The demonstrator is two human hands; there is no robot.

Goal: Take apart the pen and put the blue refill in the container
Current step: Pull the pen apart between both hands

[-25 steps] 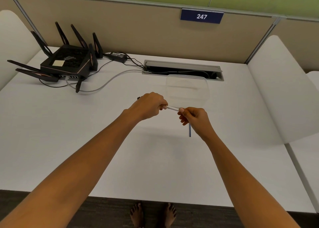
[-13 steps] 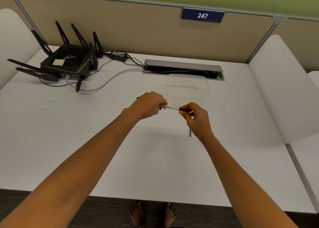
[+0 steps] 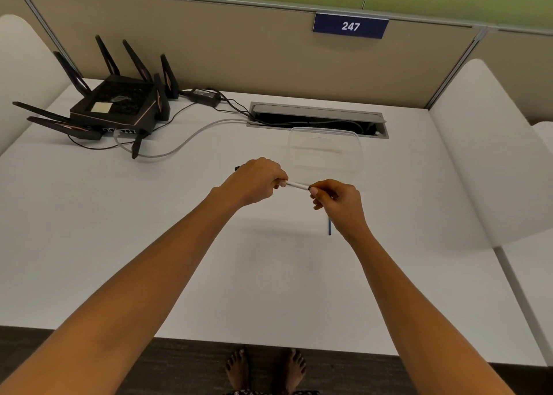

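A person's two bare forearms reach up from the bottom of the frame over a white desk [image 3: 149, 230]. Near the centre, both hands hold a slim white pen [image 3: 297, 185] above the desk. Its long axis runs nearly level, tilting slightly down toward the right. The left hand [image 3: 256, 182] is closed around the pen's left end; a dark tip pokes out past its knuckles. The right hand [image 3: 338, 203] pinches the pen's right end with fingertips. A thin blue refill [image 3: 329, 227] hangs below the right hand, pointing straight down the frame. A clear container [image 3: 326, 152] sits just above the hands. A black router [image 3: 116, 104] stands upper left.
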